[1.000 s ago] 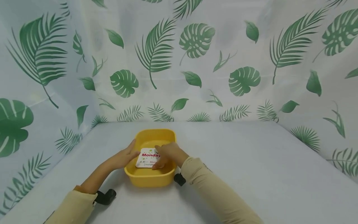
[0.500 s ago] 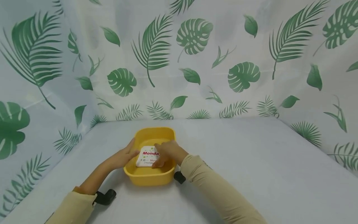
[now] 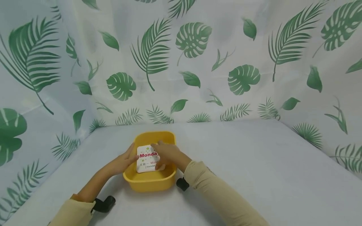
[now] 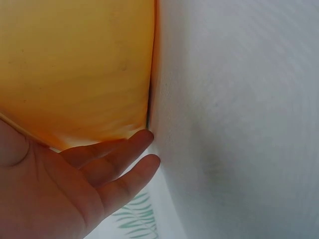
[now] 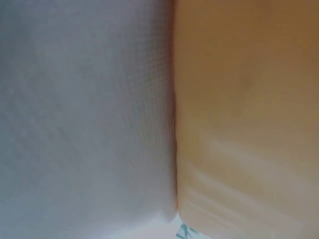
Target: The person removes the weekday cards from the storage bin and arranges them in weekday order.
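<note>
A white rounded card (image 3: 146, 159) printed "Monday" in red lies inside a yellow plastic basin (image 3: 150, 185). My right hand (image 3: 169, 153) reaches over the basin's right wall and grips the card's right part, index finger near its far edge and thumb near its lower edge. My left hand (image 3: 120, 163) holds the basin's left side, thumb over the rim and fingers outside. In the left wrist view, the left fingers (image 4: 122, 184) lie along the outer wall (image 4: 75, 69), close to the tabletop. The right wrist view shows the basin's outer wall (image 5: 249, 109); the right hand is hidden there.
The basin stands on a white-covered table (image 3: 240, 169). Behind and at both sides hangs a white curtain (image 3: 206, 72) with green leaf prints. Black wrist devices (image 3: 104, 204) sit below the sleeves, one close to the basin's right side.
The head view has shifted slightly. My right index finger has slid left along the card's upper part, and the card's far edge now sits a little higher in the basin. The left hand keeps its place.
</note>
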`<state>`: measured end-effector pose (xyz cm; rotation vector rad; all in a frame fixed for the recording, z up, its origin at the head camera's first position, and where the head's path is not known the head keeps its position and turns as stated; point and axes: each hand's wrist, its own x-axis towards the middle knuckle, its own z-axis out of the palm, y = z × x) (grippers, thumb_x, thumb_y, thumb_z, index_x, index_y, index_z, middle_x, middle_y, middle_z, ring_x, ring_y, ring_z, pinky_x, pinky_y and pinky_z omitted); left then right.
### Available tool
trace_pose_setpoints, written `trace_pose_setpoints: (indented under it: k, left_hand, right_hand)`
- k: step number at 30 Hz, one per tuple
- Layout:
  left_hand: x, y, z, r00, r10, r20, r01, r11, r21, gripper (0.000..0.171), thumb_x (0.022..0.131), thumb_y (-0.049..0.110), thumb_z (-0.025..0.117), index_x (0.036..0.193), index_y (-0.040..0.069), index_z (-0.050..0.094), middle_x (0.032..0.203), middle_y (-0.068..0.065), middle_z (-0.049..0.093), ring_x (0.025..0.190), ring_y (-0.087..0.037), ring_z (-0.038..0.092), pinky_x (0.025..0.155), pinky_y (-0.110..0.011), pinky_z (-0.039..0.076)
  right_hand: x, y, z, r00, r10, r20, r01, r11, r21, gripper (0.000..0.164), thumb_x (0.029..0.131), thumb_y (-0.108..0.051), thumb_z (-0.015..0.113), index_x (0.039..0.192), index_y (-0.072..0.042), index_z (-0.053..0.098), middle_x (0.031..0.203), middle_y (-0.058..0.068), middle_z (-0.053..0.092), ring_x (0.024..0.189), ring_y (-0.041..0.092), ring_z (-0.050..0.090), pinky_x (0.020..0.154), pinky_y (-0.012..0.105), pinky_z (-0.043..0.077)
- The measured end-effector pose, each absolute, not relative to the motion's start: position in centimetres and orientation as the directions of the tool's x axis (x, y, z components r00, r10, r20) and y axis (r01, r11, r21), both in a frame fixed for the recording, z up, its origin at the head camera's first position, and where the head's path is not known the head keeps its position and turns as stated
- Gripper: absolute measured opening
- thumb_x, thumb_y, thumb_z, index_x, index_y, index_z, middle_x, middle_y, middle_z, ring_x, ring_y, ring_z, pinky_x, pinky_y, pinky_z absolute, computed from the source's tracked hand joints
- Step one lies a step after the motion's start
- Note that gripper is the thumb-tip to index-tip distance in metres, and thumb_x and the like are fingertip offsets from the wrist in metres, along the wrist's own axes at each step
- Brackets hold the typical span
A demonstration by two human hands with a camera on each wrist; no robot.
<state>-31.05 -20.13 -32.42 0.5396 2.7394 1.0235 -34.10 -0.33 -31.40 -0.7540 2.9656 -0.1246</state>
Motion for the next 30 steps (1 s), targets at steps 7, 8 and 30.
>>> trace_pose_setpoints:
  k: [7,8,30]
  left_hand:
    - [-30.4,-20.2,-33.1,-0.937,0.344,-0.063,0.224,0.729,0.647,0.072,0.098,0.032,0.035,0.143,-0.004,-0.008,0.150,-0.027,0.000,0.136,-0.044,0.010,0.109,-0.057,0.015]
    - [-30.3,-20.2,-33.1,-0.937,0.344,-0.065,0.225,0.734,0.641,0.072,0.098,0.033,0.035,0.143,-0.005,-0.008,0.149,-0.027,-0.001,0.136,-0.045,0.009,0.109,-0.057,0.014]
    - [-31.2,-20.2,-32.3,-0.928,0.367,-0.057,0.250,0.730,0.637,0.074,0.098,0.036,0.032,0.143,-0.005,-0.010,0.150,-0.027,-0.003,0.137,-0.044,0.007,0.109,-0.057,0.012]
  right_hand:
    - [-33.6,-0.5,-32.0,-0.901,-0.434,0.019,-0.422,0.864,-0.274,0.087,0.074,-0.018,0.076,0.144,-0.022,0.025,0.144,0.009,0.029,0.091,0.019,0.055,0.085,0.033,0.051]
    - [-33.7,-0.5,-32.0,-0.903,-0.428,0.031,-0.417,0.857,-0.303,0.089,0.074,-0.015,0.075,0.145,-0.022,0.023,0.145,0.011,0.027,0.089,0.019,0.056,0.083,0.032,0.052]
    - [-34.0,0.3,-30.9,-0.885,-0.456,0.093,-0.456,0.810,-0.368,0.083,0.080,-0.003,0.067,0.146,-0.025,0.021,0.145,0.013,0.028,0.078,0.018,0.055,0.073,0.026,0.052]
